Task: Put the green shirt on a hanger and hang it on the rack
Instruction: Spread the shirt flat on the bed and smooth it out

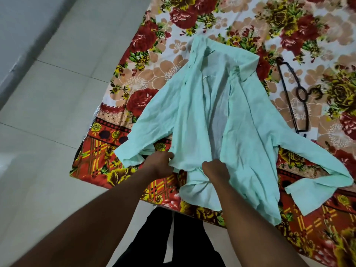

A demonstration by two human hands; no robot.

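Note:
A pale green long-sleeved shirt lies spread on the bed, collar at the far end, front open, sleeves out to both sides. My left hand grips the bottom hem of the shirt's left panel. My right hand grips the hem of the right panel close beside it. A dark hanger lies flat on the bed to the right of the shirt, its hook pointing right. No rack is in view.
The bed is covered by a floral red, yellow and peach sheet. Pale floor tiles stretch to the left. My legs in black trousers stand at the bed's near edge.

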